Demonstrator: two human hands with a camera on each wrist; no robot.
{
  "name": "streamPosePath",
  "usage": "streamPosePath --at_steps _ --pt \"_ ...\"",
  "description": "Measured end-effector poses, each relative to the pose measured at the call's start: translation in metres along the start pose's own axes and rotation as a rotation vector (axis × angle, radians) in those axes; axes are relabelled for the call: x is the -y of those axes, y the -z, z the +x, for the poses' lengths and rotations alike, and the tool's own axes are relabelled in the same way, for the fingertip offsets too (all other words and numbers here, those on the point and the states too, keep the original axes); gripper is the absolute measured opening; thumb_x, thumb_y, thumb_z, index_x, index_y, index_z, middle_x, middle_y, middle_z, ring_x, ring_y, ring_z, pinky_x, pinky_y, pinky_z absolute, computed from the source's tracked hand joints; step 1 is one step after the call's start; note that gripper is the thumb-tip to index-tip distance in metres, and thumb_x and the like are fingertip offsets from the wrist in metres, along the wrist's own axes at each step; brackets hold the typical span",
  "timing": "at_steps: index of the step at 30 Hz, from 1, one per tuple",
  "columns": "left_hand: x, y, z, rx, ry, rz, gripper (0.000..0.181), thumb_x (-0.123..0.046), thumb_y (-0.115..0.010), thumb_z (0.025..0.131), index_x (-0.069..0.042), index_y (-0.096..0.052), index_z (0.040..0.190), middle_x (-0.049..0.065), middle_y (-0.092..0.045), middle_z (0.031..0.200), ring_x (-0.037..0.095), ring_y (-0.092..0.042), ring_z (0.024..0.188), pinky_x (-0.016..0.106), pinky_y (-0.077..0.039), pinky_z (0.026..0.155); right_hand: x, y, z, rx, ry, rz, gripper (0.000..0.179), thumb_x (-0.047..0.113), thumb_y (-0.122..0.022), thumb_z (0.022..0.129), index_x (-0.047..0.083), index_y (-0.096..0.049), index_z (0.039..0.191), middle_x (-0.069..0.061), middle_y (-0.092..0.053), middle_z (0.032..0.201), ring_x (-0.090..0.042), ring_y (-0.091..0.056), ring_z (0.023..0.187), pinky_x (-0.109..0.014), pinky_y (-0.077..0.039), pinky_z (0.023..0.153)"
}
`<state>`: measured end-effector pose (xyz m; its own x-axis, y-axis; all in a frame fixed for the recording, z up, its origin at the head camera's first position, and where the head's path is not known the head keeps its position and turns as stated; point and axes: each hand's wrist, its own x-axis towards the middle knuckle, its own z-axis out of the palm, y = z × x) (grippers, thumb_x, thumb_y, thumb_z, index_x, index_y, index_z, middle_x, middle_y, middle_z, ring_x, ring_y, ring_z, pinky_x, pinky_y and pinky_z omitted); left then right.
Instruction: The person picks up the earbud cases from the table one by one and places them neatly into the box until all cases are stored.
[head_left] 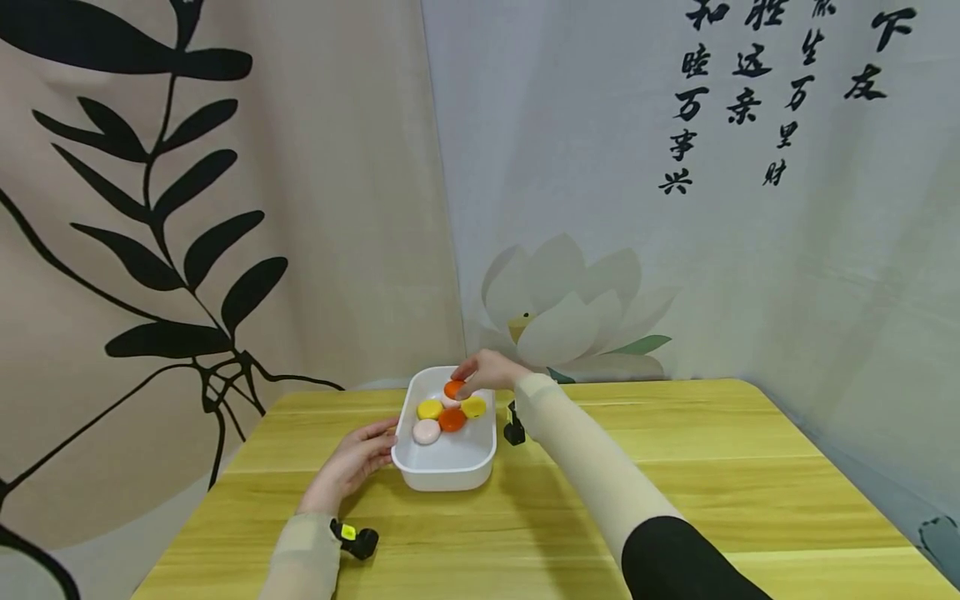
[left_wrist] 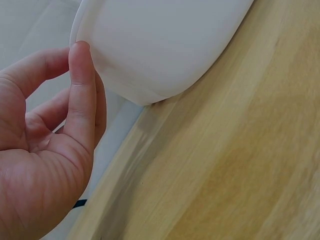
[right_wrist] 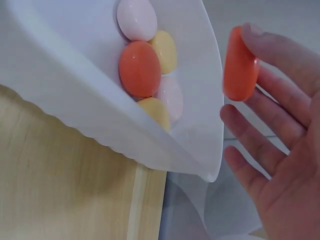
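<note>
A white rectangular plastic bin stands on the table. My left hand is at its left side, thumb and forefinger pinching the rim in the left wrist view. Over the bin's far end, my right hand holds a smooth, rounded orange disc between thumb and fingers. Inside lie a second orange disc, a yellow disc, another yellow disc, a pale pink disc and a second pale pink disc, all bunched together.
The wooden table has rounded far corners, and the bin is close to its back edge. Behind hangs a cloth backdrop with printed leaves, a lotus and dark characters. A small black camera is strapped to the left wrist.
</note>
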<state>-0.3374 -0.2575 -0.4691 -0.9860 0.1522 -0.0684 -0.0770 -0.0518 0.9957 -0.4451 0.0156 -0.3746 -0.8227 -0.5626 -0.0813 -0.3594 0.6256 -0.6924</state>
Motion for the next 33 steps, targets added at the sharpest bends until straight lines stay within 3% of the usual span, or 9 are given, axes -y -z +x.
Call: streamPosePath --at_steps 21,33 --pt "0.003 0.002 0.002 0.01 -0.012 -0.005 0.053 -0.004 -0.057 0.096 0.009 -0.037 0.144 0.019 -0.063 0.111 0.015 -0.062 0.081 0.021 -0.054 0.069 -0.005 -0.006 0.011 0.039 -0.039 0.035 0.032 0.022 -0.084 0.075 0.019 -0.074 0.106 0.004 -0.068 0.107 -0.017 -0.059 0.1 -0.046 -0.043 0.1" --pt "0.003 0.001 0.001 0.004 -0.008 -0.004 0.054 -0.004 -0.058 0.096 0.008 -0.037 0.144 0.02 -0.062 0.113 0.016 -0.063 0.083 0.022 -0.054 0.07 -0.006 -0.015 0.008 0.063 -0.058 -0.042 0.03 0.019 -0.082 0.078 0.018 -0.073 0.106 0.004 -0.067 0.107 -0.014 -0.059 0.098 -0.038 -0.045 0.098"
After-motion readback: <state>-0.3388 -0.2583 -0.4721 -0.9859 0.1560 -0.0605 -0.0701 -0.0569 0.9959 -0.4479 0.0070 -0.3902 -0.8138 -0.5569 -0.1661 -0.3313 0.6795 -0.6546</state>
